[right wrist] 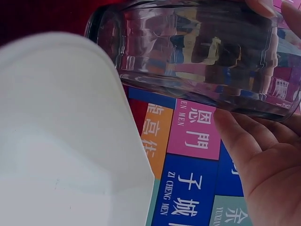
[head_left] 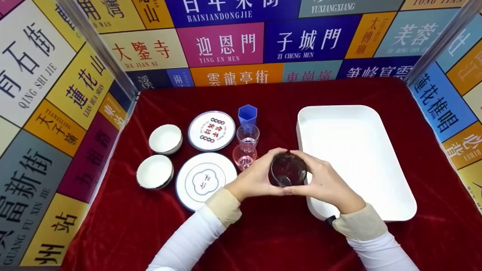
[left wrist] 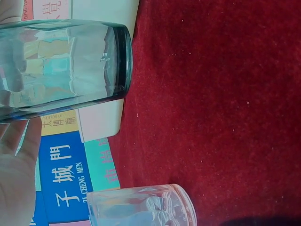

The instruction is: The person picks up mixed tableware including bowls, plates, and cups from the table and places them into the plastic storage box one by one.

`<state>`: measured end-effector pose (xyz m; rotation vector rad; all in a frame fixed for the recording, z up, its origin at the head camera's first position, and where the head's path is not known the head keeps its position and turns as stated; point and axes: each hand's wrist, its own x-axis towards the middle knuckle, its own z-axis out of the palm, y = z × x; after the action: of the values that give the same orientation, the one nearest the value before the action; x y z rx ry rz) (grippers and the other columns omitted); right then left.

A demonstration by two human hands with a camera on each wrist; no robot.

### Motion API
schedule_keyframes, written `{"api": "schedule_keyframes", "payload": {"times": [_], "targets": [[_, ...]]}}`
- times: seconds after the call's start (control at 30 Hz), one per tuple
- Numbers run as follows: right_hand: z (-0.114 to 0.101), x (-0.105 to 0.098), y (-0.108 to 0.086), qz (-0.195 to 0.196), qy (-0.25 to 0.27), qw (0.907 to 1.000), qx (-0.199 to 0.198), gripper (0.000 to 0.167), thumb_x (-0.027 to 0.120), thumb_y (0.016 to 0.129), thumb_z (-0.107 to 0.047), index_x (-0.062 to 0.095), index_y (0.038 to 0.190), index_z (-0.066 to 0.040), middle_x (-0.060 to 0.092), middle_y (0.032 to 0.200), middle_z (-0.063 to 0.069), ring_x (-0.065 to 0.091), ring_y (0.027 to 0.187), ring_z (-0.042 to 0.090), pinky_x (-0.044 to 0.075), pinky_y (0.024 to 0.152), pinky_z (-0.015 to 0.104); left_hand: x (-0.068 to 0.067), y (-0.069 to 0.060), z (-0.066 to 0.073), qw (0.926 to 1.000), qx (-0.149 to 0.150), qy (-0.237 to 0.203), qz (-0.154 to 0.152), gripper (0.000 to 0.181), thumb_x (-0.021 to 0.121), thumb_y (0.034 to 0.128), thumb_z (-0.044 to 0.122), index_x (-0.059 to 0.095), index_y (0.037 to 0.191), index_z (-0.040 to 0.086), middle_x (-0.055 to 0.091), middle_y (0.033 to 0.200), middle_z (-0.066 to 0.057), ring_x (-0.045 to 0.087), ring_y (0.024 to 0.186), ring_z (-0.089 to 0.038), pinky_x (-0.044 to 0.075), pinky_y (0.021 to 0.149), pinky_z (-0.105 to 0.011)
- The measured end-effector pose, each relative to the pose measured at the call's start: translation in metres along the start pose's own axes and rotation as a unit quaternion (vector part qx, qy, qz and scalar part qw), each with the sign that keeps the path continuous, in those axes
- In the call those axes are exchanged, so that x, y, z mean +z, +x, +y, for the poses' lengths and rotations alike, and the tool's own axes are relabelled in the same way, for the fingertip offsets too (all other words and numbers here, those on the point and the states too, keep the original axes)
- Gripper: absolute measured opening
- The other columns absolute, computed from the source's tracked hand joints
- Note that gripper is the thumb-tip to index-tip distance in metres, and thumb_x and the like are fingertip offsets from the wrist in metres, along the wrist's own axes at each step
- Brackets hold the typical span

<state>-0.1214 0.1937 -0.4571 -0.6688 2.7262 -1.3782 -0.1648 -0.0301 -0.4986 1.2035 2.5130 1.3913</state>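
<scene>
Both hands grip a dark, clear-walled glass [head_left: 288, 170] between them, left of the white tray. The left hand [head_left: 260, 176] curls round its left side and the right hand [head_left: 323, 181] round its right side, thumbs meeting at the near edge. In the left wrist view the glass [left wrist: 70, 68] lies across the upper left, with part of the left hand [left wrist: 18, 174] beside it. The right wrist view shows the glass [right wrist: 202, 56] above the fingers of the right hand [right wrist: 268, 165]. A pinkish glass [head_left: 244, 157] stands just left of the left hand.
A white tray [head_left: 350, 158] lies at the right. Behind the pink glass are a clear glass [head_left: 248, 134] and a blue hexagonal cup [head_left: 247, 114]. Two plates [head_left: 211, 130] [head_left: 205, 180] and two white bowls [head_left: 165, 139] [head_left: 154, 171] sit at the left on red cloth [head_left: 263, 233].
</scene>
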Motion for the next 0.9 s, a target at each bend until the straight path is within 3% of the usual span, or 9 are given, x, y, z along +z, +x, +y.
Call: {"api": "schedule_keyframes", "payload": {"times": [0.37,0.67,0.77,0.9], "targets": [[-0.003,-0.003,0.002,-0.001,-0.015,0.9999,0.004,0.093,0.093,0.067,-0.046,0.052,0.145,-0.015,0.063,0.137,0.003,0.064,0.124,0.022,0.054,0.104,0.04,-0.002,-0.001,0.0,0.9997,-0.003,-0.026,0.0,0.103,0.091,0.0686,0.049,0.037,0.149,0.014,0.055,0.141,0.002,0.054,0.129,-0.007,0.041,0.116,-0.025],[-0.005,-0.013,0.003,0.011,-0.016,0.9995,0.023,0.095,0.094,0.068,-0.039,0.05,0.147,-0.01,0.063,0.138,0.012,0.065,0.121,0.029,0.055,0.101,0.045,-0.003,-0.002,-0.004,0.9994,-0.012,-0.032,-0.002,0.101,0.091,0.0699,0.045,0.037,0.148,0.014,0.057,0.139,0.001,0.057,0.125,-0.009,0.046,0.11,-0.022],[-0.006,-0.017,0.003,0.013,-0.014,0.9996,0.023,0.093,0.094,0.068,-0.038,0.051,0.146,-0.011,0.064,0.137,0.01,0.066,0.121,0.027,0.055,0.1,0.039,-0.004,-0.003,-0.004,0.9992,-0.021,-0.034,-0.003,0.101,0.091,0.0698,0.046,0.037,0.149,0.014,0.058,0.138,0.001,0.058,0.124,-0.009,0.046,0.109,-0.023],[-0.007,-0.021,0.003,0.015,-0.02,0.9995,0.021,0.091,0.094,0.068,-0.039,0.052,0.144,-0.013,0.065,0.135,0.006,0.067,0.119,0.022,0.053,0.098,0.021,-0.005,-0.004,-0.005,0.999,-0.033,-0.029,0.0,0.101,0.091,0.0693,0.048,0.038,0.148,0.014,0.058,0.137,0.003,0.056,0.125,-0.007,0.044,0.112,-0.023]]}}
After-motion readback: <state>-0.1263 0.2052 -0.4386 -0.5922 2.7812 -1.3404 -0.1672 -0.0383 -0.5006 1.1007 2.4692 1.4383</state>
